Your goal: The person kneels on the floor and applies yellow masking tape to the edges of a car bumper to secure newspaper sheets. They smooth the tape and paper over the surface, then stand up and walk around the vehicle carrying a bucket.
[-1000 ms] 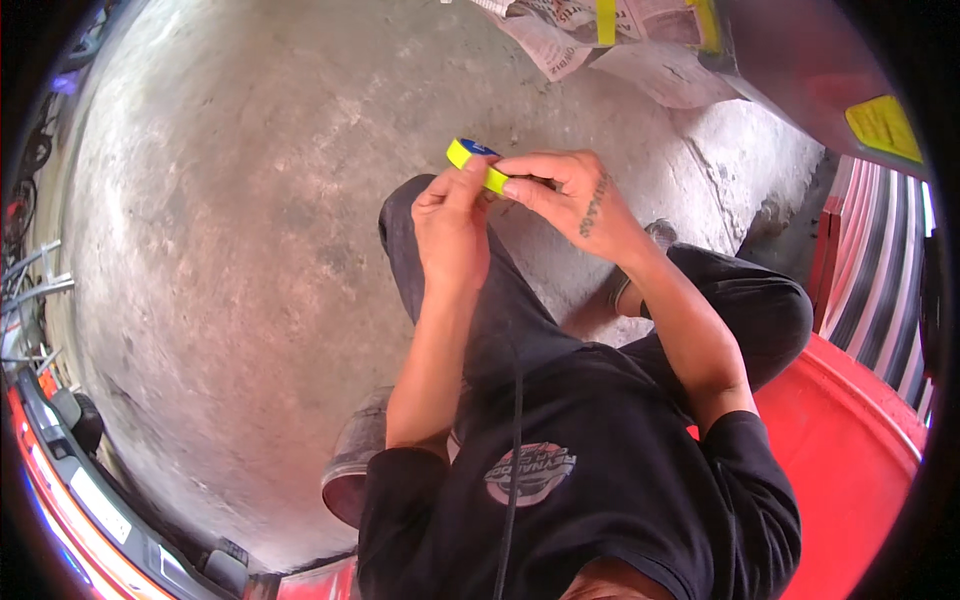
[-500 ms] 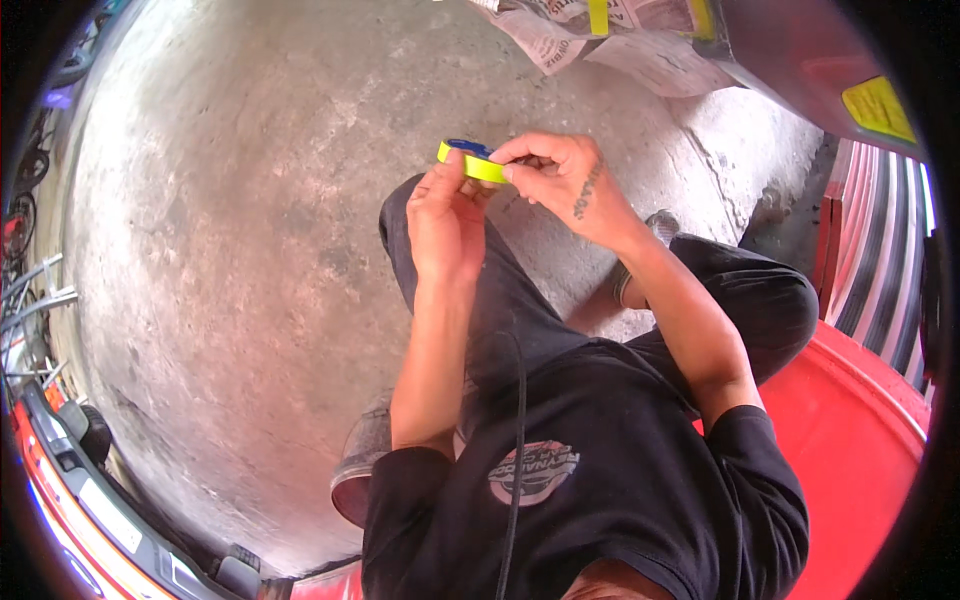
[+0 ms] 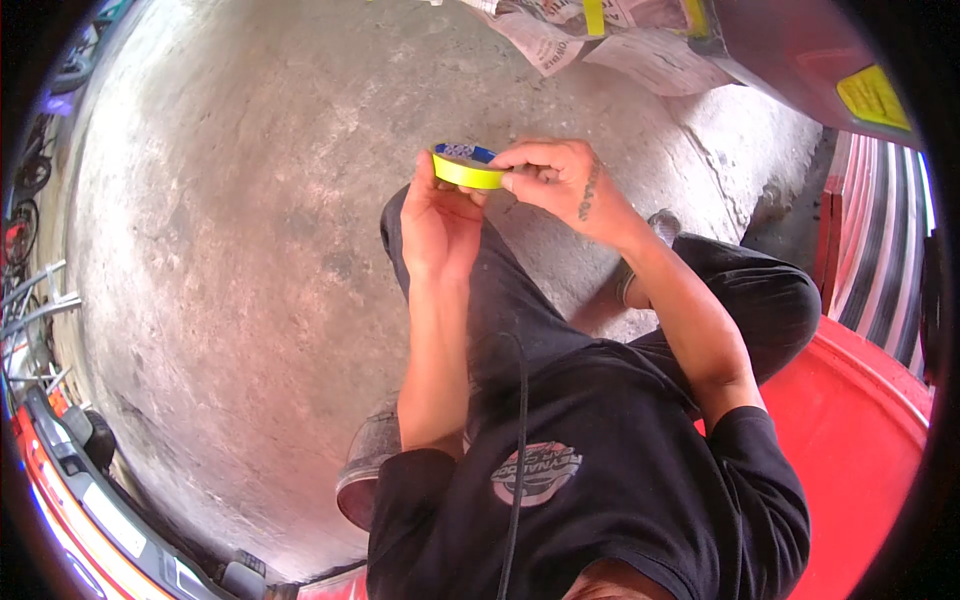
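Between my two hands, over the concrete floor, is a roll of bright yellow masking tape (image 3: 468, 177) with a blue inner core. My left hand (image 3: 440, 225) holds the roll from its left side, thumb at the left end and fingers beneath it. My right hand (image 3: 560, 180) pinches the roll's right end between thumb and forefinger. Whether a loose tape end lies in that pinch is too small to tell. Both hands are just beyond my bent knee.
A dark vehicle panel (image 3: 800, 50) with a yellow taped patch (image 3: 874, 100) stands at the far right, newspaper sheets (image 3: 655, 62) hanging beside it. Red metal (image 3: 860, 430) curves close on my right. Bicycles (image 3: 22, 225) and an orange vehicle (image 3: 75, 520) line the left.
My left thumb has slid from the roll's front face to its left end, so more of the yellow band shows. My right hand has barely moved and keeps its pinch.
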### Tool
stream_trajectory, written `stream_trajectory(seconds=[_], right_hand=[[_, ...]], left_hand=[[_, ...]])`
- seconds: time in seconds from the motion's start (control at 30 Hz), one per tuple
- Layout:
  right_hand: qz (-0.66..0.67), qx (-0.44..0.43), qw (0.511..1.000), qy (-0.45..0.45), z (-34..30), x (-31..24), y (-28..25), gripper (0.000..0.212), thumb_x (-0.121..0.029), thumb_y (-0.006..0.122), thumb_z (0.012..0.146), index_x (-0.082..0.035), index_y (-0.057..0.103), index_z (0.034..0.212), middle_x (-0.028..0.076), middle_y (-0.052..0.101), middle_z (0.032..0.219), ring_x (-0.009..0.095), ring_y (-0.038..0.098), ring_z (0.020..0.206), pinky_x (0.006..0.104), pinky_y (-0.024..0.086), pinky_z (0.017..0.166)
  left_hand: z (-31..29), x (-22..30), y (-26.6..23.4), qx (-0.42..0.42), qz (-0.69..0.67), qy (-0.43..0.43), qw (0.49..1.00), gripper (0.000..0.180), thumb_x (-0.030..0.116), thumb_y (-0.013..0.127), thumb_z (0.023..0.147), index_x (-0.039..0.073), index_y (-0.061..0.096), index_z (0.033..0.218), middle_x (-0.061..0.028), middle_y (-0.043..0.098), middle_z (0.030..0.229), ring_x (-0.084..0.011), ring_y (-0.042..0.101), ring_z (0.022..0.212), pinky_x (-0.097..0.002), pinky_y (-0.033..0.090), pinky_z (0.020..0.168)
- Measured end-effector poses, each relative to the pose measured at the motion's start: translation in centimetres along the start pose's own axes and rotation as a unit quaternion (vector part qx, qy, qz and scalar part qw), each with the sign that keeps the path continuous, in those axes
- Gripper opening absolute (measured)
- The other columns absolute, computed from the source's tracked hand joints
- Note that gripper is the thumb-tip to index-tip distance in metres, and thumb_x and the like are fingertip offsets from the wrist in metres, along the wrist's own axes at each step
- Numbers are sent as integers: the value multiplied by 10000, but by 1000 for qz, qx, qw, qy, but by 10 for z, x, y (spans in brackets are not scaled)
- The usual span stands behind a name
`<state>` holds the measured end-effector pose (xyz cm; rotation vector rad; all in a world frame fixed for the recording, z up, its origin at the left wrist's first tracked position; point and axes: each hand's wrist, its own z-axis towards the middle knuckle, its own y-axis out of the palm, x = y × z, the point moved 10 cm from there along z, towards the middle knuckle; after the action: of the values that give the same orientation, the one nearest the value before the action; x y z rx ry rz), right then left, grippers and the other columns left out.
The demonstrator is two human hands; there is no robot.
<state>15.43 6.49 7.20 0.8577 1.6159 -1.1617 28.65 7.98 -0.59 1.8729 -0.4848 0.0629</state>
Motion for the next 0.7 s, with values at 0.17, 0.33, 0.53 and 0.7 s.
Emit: stream_trajectory(seconds=[0.17,0.33,0.53,0.7], right_hand=[[46,35,998,-12,-3,8,-1,233,-91,681,895,7,725,1102,111,725,912,138,659,779,295,519,717],[-13,17,999,-24,-3,-14,5,231,-75,671,892,6,728,1100,108,729,909,129,666,785,286,523,717],[37,27,999,-22,-1,6,4,227,-64,655,892,5,730,1094,117,733,886,136,680,802,287,529,735],[-2,7,1000,2,-1,-11,10,240,-54,640,885,5,729,1101,129,732,890,141,680,805,286,529,738]], left_hand=[[-7,0,11,8,44,7,999,289,300,535,1072,32,620,1141,-68,691,1096,-176,653,981,-352,531,886],[-10,0,0,-19,103,22,994,322,308,507,1082,27,595,1211,-90,668,1161,-207,641,1059,-369,537,917],[-6,0,-4,32,6,-10,999,310,289,522,1076,20,622,1194,-87,683,1150,-182,649,1024,-339,536,852],[-12,3,-1,-24,129,41,991,307,289,524,1075,27,630,1193,-82,686,1167,-187,652,1023,-346,535,846]])
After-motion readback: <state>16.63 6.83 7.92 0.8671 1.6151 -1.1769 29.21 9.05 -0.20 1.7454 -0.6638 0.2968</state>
